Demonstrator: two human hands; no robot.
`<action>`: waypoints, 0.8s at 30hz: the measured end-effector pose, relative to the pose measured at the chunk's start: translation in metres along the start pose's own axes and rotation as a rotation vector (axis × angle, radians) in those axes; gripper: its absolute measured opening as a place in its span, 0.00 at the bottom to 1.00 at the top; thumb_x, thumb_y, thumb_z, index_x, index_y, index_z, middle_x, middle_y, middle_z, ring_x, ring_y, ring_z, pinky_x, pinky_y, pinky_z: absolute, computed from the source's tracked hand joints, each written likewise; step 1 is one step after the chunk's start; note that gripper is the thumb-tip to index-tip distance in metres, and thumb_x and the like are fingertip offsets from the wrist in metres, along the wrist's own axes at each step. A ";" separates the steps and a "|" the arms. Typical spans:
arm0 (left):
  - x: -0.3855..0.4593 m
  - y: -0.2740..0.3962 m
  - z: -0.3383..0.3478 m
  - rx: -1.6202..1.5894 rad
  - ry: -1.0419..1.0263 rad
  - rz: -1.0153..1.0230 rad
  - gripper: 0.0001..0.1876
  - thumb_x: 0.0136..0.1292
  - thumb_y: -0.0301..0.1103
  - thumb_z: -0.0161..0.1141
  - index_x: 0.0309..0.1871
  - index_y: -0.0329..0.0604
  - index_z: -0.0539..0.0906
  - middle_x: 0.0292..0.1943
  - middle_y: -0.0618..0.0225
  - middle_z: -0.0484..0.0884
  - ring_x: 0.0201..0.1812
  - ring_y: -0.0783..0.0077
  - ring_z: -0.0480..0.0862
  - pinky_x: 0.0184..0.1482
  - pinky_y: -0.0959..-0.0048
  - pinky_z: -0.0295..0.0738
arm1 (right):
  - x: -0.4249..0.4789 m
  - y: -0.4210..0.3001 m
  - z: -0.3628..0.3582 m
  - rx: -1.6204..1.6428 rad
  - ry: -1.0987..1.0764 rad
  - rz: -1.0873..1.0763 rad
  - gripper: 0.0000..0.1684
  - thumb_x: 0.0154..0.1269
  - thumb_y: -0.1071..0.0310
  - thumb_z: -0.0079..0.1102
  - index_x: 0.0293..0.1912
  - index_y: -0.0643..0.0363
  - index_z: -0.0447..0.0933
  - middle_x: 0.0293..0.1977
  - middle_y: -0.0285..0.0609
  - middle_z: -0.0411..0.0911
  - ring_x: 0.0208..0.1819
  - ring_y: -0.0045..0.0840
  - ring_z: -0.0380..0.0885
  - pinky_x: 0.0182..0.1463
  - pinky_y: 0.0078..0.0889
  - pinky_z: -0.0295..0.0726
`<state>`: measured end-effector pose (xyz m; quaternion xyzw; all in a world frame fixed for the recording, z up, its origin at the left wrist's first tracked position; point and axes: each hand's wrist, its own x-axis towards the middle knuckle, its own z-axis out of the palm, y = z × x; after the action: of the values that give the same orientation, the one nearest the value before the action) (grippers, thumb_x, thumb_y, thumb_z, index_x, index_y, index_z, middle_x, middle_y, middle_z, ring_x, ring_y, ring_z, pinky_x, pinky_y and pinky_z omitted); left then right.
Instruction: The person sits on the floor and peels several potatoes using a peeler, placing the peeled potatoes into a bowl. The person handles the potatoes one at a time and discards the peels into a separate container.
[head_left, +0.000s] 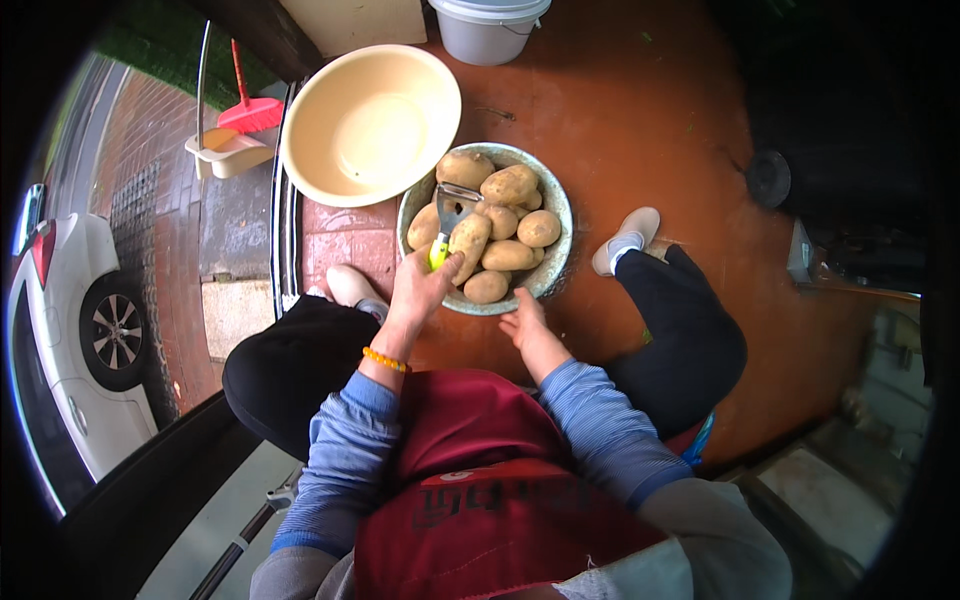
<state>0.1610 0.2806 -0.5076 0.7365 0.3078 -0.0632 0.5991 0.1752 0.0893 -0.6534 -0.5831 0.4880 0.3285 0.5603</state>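
My left hand (417, 289) is closed around the yellow-green handle of a vegetable peeler (452, 214), whose metal head points away from me over the potatoes. A speckled green-grey bowl (559, 262) stands on the floor between my feet, filled with several unpeeled potatoes (510, 255). One long potato (469, 238) lies right beside the peeler and close to my left thumb. At the bowl's near rim is my right hand (529, 326), fingers apart and holding nothing; a fingertip appears to touch the rim.
Beyond the bowl to the left is a large cream basin (375, 127). A lidded white bucket (487, 30) stands at the back. Past a door track (287, 225) on the left are a red broom (251, 112), a dustpan (229, 154) and a parked white car (82, 322).
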 end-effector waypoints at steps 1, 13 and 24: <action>0.002 -0.001 -0.003 0.042 0.004 -0.008 0.17 0.60 0.41 0.62 0.38 0.32 0.81 0.22 0.62 0.82 0.22 0.73 0.82 0.25 0.72 0.74 | -0.008 -0.007 0.000 -0.049 0.149 -0.064 0.23 0.59 0.55 0.57 0.51 0.57 0.72 0.44 0.48 0.74 0.41 0.35 0.74 0.44 0.37 0.74; -0.006 -0.019 -0.018 0.096 0.108 0.070 0.17 0.58 0.41 0.61 0.41 0.33 0.81 0.27 0.52 0.83 0.31 0.60 0.84 0.37 0.66 0.75 | -0.026 -0.176 0.058 -1.214 -0.020 -1.489 0.36 0.50 0.62 0.62 0.59 0.59 0.65 0.60 0.52 0.62 0.63 0.44 0.60 0.67 0.43 0.61; -0.001 -0.011 -0.024 0.056 0.307 0.005 0.20 0.62 0.40 0.59 0.50 0.34 0.70 0.33 0.43 0.81 0.35 0.48 0.82 0.40 0.63 0.75 | -0.011 -0.216 0.077 -1.846 -0.247 -1.378 0.42 0.39 0.56 0.69 0.56 0.57 0.66 0.58 0.50 0.65 0.63 0.40 0.62 0.65 0.40 0.65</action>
<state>0.1474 0.3032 -0.5096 0.7546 0.3921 0.0428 0.5244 0.3870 0.1435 -0.5831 -0.8766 -0.4166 0.2394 0.0256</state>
